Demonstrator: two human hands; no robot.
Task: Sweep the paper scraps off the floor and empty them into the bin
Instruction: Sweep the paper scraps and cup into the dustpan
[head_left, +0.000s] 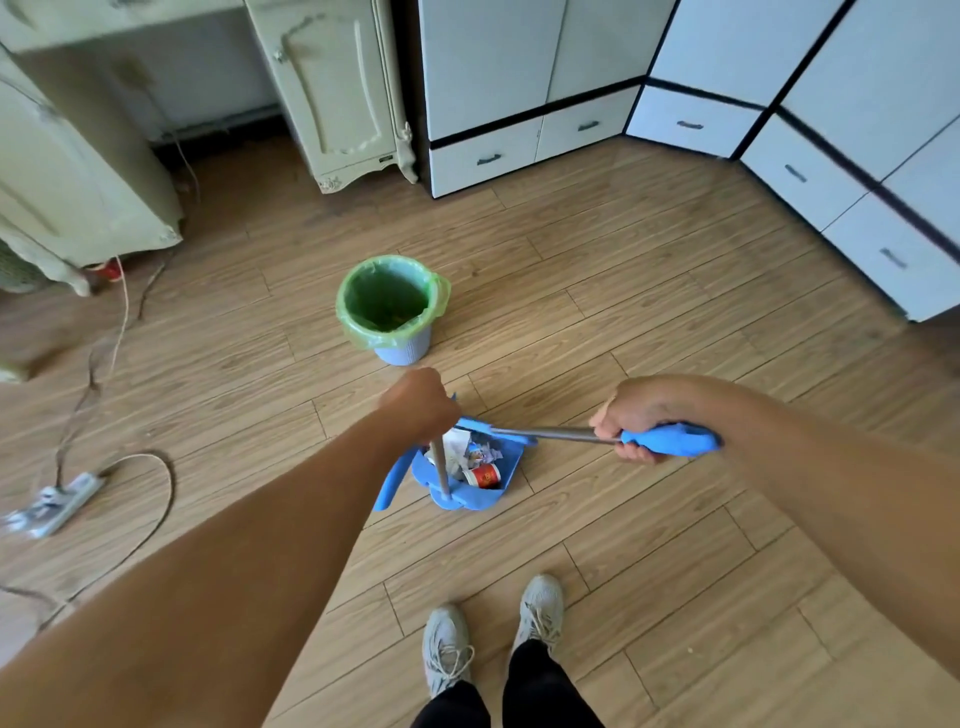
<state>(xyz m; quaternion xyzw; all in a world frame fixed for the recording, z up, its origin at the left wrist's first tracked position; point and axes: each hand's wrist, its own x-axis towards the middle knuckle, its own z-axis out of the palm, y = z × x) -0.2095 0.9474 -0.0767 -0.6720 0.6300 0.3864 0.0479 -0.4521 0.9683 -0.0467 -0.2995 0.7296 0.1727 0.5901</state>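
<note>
Floor: wood planks cover the whole room, and the person stands near the bottom edge of the view.
Cupboards: white ones with dark lines stand along the far side and the right side of the floor.
Desk: a pale cream desk stands at the far left side.
Bin: a small blue-grey bin with a green bag inside stands upright on the floor, just past the hands. It is open at the top.
Dustpan: a blue dustpan sits on the floor between the bin and the shoes, a little apart from the bin.
Paper scraps: white bits of paper lie inside the dustpan, next to a small red and white cup.
Left hand: it is closed tight around the top of the thin pole that stands up from the dustpan.
Right hand: it is closed tight around the blue grip of the broom handle. The silver rod runs from this hand over to the dustpan.
Broom head: a long blue part shows at the left side of the dustpan, touching it.
Shoes: two grey shoes with laces stand on the floor near the bottom edge.
Power strip: it lies on the floor at the left side with cords looping around it.
</note>
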